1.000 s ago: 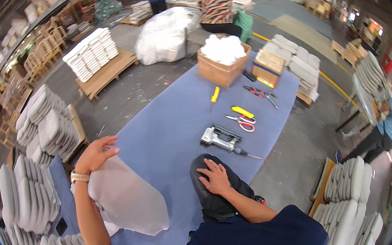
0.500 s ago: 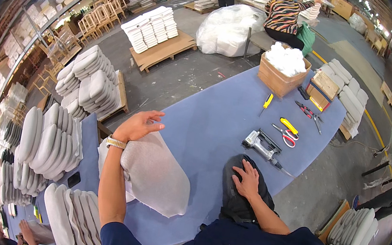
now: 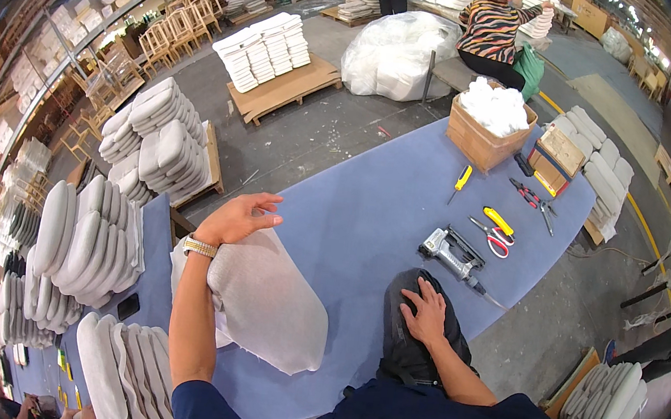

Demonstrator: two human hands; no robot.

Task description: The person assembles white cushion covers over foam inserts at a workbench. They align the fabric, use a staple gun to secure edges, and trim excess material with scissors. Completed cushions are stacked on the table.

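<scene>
L hand [image 3: 237, 216] (loose, empty) by grey cushion [image 3: 271, 306], R hand [image 3: 425, 312] spread on black cloth [image 3: 411, 349]; both unmoved, prob. paused.

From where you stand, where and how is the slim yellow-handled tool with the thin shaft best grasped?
Probably by its thick yellow handle, from above: the tool lies flat on the blue table, thin dark shaft pointing back toward you, handle at the far end.
</scene>
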